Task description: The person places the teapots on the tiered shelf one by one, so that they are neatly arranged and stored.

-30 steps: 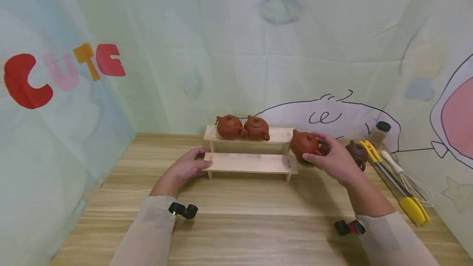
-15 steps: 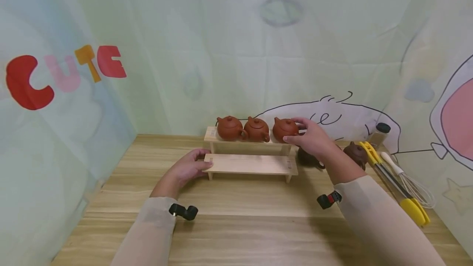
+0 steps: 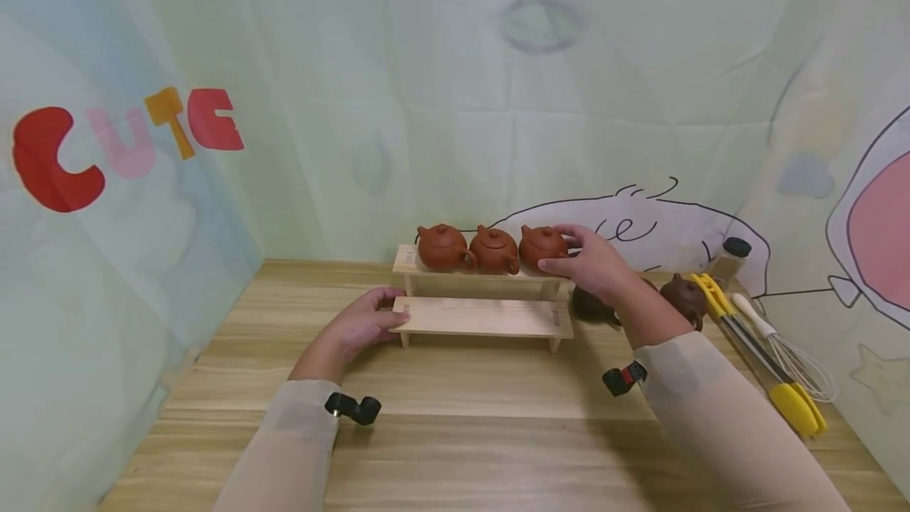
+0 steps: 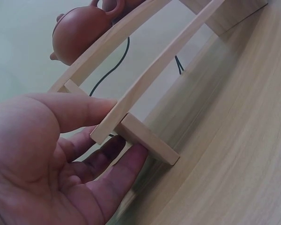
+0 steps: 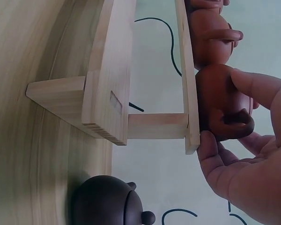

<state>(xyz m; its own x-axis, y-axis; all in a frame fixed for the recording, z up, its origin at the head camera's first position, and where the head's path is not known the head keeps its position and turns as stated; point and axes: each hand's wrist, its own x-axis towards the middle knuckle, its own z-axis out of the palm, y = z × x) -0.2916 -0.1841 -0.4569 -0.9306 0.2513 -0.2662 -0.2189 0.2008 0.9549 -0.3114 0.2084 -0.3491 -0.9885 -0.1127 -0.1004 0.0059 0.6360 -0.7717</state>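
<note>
Round reddish-brown clay teapot (image 3: 543, 249) is sitting left of the right hand (image 3: 596, 263), which is pinching its near side.

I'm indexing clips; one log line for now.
left hand: grips lower shelf; right hand: holds rightmost red teapot, on upper shelf

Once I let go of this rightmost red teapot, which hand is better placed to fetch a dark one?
Probably the right hand: it holds the rightmost red teapot close to the dark teapots, while the left hand grips the lower shelf by its left end.
</note>
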